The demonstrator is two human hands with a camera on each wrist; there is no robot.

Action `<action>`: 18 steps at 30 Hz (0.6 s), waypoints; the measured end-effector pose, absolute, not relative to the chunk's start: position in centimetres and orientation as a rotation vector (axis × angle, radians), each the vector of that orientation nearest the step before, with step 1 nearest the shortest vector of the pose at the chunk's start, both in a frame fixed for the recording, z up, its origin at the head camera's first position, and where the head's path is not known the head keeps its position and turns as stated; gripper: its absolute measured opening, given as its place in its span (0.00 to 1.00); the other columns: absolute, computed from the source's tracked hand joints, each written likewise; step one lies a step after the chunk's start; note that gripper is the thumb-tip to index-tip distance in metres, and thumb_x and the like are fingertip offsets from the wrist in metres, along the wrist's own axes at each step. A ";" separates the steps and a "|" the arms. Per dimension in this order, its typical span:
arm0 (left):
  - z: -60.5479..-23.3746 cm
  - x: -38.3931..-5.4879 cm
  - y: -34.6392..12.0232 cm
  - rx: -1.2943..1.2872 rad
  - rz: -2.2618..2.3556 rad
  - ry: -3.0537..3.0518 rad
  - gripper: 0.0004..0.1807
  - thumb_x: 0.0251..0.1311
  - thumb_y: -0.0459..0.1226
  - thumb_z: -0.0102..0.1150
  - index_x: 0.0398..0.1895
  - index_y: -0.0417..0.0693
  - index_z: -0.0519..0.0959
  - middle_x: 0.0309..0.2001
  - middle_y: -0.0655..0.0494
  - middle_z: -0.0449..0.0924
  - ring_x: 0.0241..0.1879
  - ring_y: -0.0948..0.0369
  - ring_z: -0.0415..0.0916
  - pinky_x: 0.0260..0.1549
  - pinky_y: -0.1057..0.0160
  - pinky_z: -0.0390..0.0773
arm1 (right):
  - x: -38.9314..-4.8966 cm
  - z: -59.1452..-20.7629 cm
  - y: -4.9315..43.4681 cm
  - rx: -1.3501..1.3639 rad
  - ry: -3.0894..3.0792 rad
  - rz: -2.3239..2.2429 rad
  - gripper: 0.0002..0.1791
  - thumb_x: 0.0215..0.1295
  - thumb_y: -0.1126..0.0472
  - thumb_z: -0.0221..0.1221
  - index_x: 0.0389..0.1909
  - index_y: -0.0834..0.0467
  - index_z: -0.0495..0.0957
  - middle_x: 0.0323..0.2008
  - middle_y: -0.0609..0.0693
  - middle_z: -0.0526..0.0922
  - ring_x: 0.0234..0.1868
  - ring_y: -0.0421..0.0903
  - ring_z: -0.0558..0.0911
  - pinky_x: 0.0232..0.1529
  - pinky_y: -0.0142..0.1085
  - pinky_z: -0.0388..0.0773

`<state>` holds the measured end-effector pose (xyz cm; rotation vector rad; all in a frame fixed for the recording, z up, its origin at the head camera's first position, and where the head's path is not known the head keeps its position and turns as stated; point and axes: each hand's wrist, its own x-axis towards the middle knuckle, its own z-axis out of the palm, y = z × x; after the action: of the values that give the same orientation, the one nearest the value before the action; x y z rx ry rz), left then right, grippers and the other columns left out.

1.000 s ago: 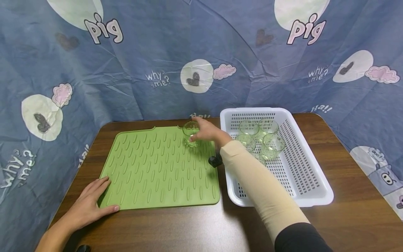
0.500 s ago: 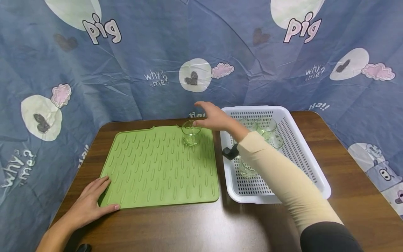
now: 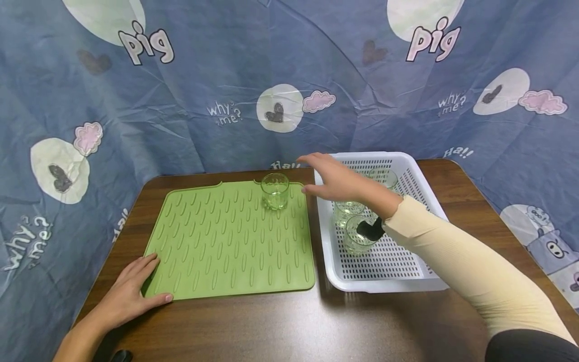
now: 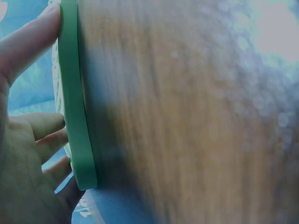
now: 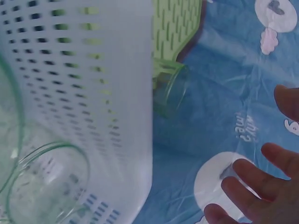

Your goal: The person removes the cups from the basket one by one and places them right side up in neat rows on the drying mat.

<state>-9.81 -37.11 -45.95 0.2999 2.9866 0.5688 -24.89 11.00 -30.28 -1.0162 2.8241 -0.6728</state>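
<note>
My left hand (image 3: 128,291) rests at the front left corner of a green ridged drying mat (image 3: 217,241). Thumb and fingers are spread along the mat's edge, which the left wrist view also shows. A clear drinking glass (image 3: 275,192) stands upright at the back right of the mat. To the right of it, my right hand (image 3: 336,178) hangs over the left rim of a white plastic basket (image 3: 326,251), holding nothing, its thumb and fingers apart. Several clear glasses (image 3: 359,244) stand in the basket, some hidden behind the right forearm.
Mat and basket lie side by side on a dark wooden table (image 3: 271,327). A blue printed cloth (image 3: 203,125) hangs close behind the table. The right wrist camera (image 3: 371,230) overlaps a glass in the basket in the head view.
My right hand has let go of the glass on the mat and moved right, up over the basket's rim. The glass stays on the mat, and the left hand has not moved.
</note>
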 end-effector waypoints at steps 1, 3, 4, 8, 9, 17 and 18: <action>-46.0 -9.8 -37.1 0.301 0.570 2.989 0.56 0.49 0.55 0.73 0.73 0.30 0.60 0.73 0.31 0.57 0.70 0.29 0.51 0.57 0.27 0.59 | -24.7 -30.3 11.3 -1.017 2.828 -0.681 0.39 0.65 0.53 0.62 0.74 0.61 0.60 0.72 0.59 0.66 0.75 0.57 0.63 0.77 0.52 0.57; -46.0 -9.9 -37.1 0.299 0.573 2.988 0.56 0.49 0.55 0.72 0.73 0.30 0.60 0.73 0.31 0.57 0.70 0.29 0.50 0.57 0.27 0.58 | -24.5 -30.4 11.8 -1.019 2.833 -0.701 0.39 0.64 0.54 0.63 0.73 0.62 0.61 0.72 0.60 0.66 0.75 0.58 0.63 0.77 0.52 0.57; -46.0 -9.9 -37.2 0.298 0.576 2.988 0.56 0.49 0.55 0.73 0.73 0.30 0.60 0.73 0.31 0.57 0.70 0.29 0.50 0.57 0.27 0.58 | -24.5 -30.4 12.1 -1.021 2.833 -0.713 0.39 0.64 0.54 0.63 0.73 0.62 0.61 0.72 0.60 0.66 0.75 0.58 0.63 0.77 0.52 0.57; -46.1 -9.9 -37.3 0.295 0.572 2.992 0.55 0.49 0.55 0.72 0.73 0.31 0.60 0.73 0.31 0.57 0.70 0.28 0.50 0.57 0.27 0.58 | -24.6 -30.7 13.1 -1.003 2.842 -0.745 0.39 0.64 0.54 0.62 0.73 0.62 0.61 0.72 0.60 0.66 0.75 0.58 0.63 0.77 0.53 0.56; -46.1 -9.9 -37.3 0.295 0.574 2.993 0.55 0.49 0.55 0.73 0.73 0.31 0.60 0.73 0.31 0.57 0.70 0.28 0.50 0.57 0.27 0.58 | -24.7 -30.8 13.3 -1.001 2.845 -0.753 0.38 0.64 0.54 0.62 0.72 0.63 0.62 0.72 0.60 0.66 0.75 0.59 0.63 0.77 0.53 0.56; -46.3 -9.7 -37.2 0.318 0.588 3.010 0.54 0.47 0.54 0.74 0.71 0.30 0.62 0.72 0.31 0.59 0.69 0.28 0.52 0.56 0.28 0.59 | -24.9 -31.6 17.2 -0.930 2.873 -0.825 0.37 0.66 0.58 0.62 0.71 0.67 0.62 0.71 0.64 0.67 0.73 0.61 0.66 0.75 0.55 0.59; -46.3 -9.8 -37.2 0.319 0.586 3.015 0.54 0.47 0.54 0.74 0.71 0.30 0.63 0.72 0.32 0.59 0.69 0.28 0.52 0.57 0.28 0.59 | -24.9 -31.6 17.8 -0.906 2.872 -0.837 0.36 0.66 0.58 0.62 0.72 0.67 0.61 0.71 0.64 0.67 0.73 0.62 0.66 0.75 0.56 0.59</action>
<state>-9.76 -37.20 -46.33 0.3193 3.0146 0.5864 -24.87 17.78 -31.63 -0.9063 2.8724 -0.8366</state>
